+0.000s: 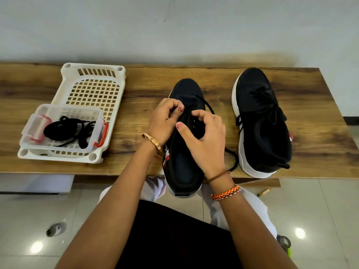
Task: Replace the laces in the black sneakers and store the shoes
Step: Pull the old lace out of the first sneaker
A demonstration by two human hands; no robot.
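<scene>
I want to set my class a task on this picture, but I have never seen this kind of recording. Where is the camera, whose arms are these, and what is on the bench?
There is one picture, taken by a wide-angle camera worn on a person's head, looking down at their own arms. No machine is involved. On the wooden bench stand two black sneakers. The left hand and right hand work at the eyelets of the near sneaker, and the left hand pinches a black lace. The other sneaker stands to the right, laced. To the left, a white basket holds a clear box with more black laces inside.
</scene>
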